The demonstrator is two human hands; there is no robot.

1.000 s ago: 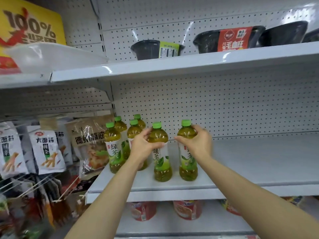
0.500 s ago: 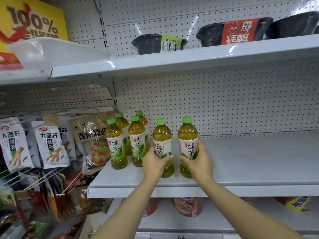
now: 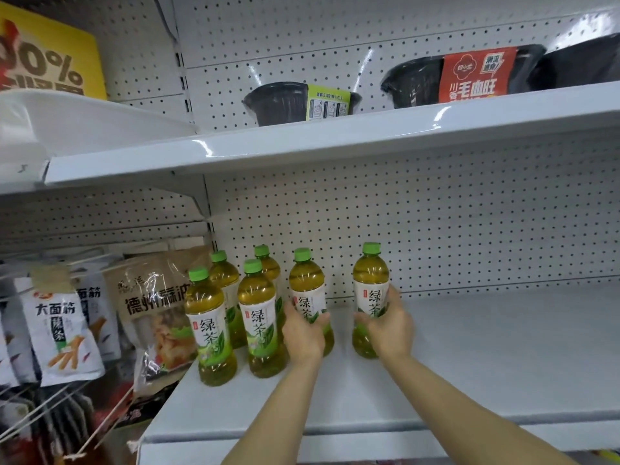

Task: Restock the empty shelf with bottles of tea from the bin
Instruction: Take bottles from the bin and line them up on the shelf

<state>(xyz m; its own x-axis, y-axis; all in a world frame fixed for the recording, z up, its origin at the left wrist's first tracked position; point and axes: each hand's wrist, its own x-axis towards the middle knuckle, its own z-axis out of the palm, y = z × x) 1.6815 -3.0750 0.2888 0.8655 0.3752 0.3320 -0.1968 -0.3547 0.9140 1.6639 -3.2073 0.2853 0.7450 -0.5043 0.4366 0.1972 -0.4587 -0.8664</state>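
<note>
Your left hand grips fifth tea bottle, fingers curled round label, bottle upright on white shelf. Your right hand grips sixth tea bottle same way, upright, set apart to right of fifth. Four stocked bottles stand in two rows at shelf's left end. Snack bags hang left of shelf. Black bowls sit on upper shelf.
</note>
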